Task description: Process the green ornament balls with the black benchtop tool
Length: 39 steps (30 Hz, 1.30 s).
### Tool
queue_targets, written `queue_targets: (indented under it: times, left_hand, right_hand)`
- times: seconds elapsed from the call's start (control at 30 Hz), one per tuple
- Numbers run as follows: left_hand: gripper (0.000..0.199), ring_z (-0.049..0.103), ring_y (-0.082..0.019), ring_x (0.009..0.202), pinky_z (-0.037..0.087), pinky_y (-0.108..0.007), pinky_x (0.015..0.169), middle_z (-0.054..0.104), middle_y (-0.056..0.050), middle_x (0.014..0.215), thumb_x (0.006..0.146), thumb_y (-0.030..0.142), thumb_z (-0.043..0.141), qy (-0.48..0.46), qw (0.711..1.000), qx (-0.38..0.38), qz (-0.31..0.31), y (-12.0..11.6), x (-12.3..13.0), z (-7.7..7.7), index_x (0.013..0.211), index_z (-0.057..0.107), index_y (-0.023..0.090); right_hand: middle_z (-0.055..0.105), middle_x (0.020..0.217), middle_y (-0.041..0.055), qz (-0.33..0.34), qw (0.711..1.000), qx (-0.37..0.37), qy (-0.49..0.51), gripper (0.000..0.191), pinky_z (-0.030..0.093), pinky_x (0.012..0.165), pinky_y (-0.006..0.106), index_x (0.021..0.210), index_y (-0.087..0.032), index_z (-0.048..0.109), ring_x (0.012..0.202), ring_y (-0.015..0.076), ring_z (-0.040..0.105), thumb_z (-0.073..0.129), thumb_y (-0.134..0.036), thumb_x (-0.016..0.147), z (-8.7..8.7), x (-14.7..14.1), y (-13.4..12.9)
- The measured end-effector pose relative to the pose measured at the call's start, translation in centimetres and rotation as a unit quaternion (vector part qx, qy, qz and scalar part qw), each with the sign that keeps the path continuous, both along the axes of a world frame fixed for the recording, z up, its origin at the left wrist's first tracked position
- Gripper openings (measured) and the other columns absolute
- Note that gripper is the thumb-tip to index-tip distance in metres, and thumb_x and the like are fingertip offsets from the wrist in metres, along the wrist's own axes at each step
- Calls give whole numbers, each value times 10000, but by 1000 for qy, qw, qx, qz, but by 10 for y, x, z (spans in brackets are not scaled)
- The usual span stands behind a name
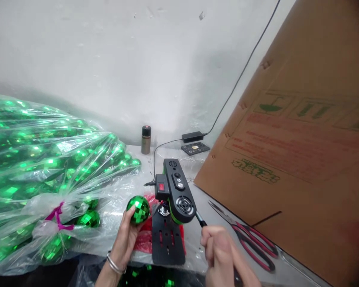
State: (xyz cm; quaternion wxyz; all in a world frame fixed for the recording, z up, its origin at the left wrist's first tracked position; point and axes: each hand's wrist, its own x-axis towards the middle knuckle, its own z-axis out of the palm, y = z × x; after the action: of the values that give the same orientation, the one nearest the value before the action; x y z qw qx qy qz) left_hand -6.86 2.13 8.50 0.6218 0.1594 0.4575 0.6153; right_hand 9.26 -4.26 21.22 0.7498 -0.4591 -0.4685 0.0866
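Note:
My left hand is closed around a green mirror-tiled ball, holding it just left of a small black machine. The machine has a red switch, round vents, green edges and a slotted black base plate. My right hand wraps round the dark handle of a rod with a metal shaft. The shaft reaches up to the machine's right side, and its far end is hidden there. Under the base plate lies a red plastic sheet or bag.
Clear plastic bags of green balls, one tied with a pink ribbon, fill the left. Red-and-black-handled shears lie by a large cardboard box. Behind stand a spray can, a power adapter and a phone.

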Motion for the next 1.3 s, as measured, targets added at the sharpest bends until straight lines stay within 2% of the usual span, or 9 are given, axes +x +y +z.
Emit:
queue_targets:
  times: [0.07, 0.13, 0.23, 0.33, 0.7, 0.9, 1.07, 1.17, 1.3]
  left_hand:
    - [570, 809, -320, 1172, 669, -431, 1019, 836, -122, 1298, 830, 561, 882, 29, 1000, 3, -10, -20, 10, -7, 1247, 751, 196]
    - [646, 748, -354, 1322, 614, -464, 1129, 799, -123, 1403, 835, 615, 860, 129, 991, 27, -35, -32, 18, -17, 1329, 729, 220]
    - [794, 648, -412, 1461, 491, -553, 1268, 741, -157, 1496, 800, 668, 847, 288, 953, 65, -62, -36, 29, -35, 1424, 671, 208]
    - [859, 631, -440, 1476, 470, -619, 1273, 701, -188, 1540, 770, 624, 851, 386, 915, 96, -73, -34, 36, -51, 1475, 608, 200]
    - [770, 674, -457, 1420, 534, -702, 1199, 712, -213, 1489, 776, 388, 866, 511, 823, 231, -90, -34, 49, -86, 1472, 593, 201]
    - [815, 750, -431, 1249, 603, -669, 1104, 772, -163, 1325, 640, 324, 924, 507, 826, 234, -79, -18, 58, -90, 1388, 629, 196]
    - [811, 750, -429, 1232, 596, -670, 1103, 773, -159, 1315, 610, 315, 920, 500, 832, 227, -73, -18, 59, -91, 1365, 649, 201]
    - [797, 751, -427, 1214, 598, -666, 1093, 778, -158, 1293, 610, 339, 904, 501, 833, 221, -79, -20, 60, -87, 1356, 658, 201]
    - [773, 750, -429, 1204, 603, -656, 1077, 780, -157, 1280, 627, 358, 883, 511, 830, 210, -83, -21, 60, -80, 1351, 664, 199]
  right_hand:
    - [462, 597, -35, 28, 999, 29, -34, 525, 311, 540, 260, 633, -202, 466, 570, 94, 467, 584, -255, 1142, 1, 7, 4]
    - [448, 598, -41, 36, 997, 37, -62, 499, 342, 547, 243, 659, -207, 460, 586, 95, 498, 543, -224, 1151, 0, 12, 5]
    - [475, 636, -40, 46, 994, 33, -88, 444, 352, 526, 227, 708, -215, 468, 595, 90, 512, 505, -170, 1148, -5, 15, 3]
    - [501, 669, -36, 53, 993, 37, -99, 406, 369, 526, 224, 740, -217, 484, 604, 88, 518, 497, -130, 1136, -9, 16, 2]
    - [542, 691, -19, 53, 991, 58, -107, 367, 380, 521, 245, 772, -214, 519, 608, 105, 551, 484, -60, 1103, -14, 16, 0]
    - [553, 693, -23, 39, 989, 73, -119, 373, 389, 514, 236, 768, -210, 510, 589, 93, 549, 479, -45, 1102, -14, 15, 2]
    - [503, 652, -42, 0, 990, 106, -89, 399, 374, 522, 240, 732, -204, 492, 544, 80, 507, 482, -49, 1101, -33, 8, 3]
    - [478, 633, -38, -44, 991, 104, -70, 453, 348, 516, 252, 685, -208, 459, 523, 83, 476, 482, -129, 1130, -46, 3, 4]
    - [436, 615, -43, -55, 991, 107, -57, 477, 340, 522, 258, 667, -213, 443, 520, 86, 472, 471, -168, 1141, -51, 0, 6]
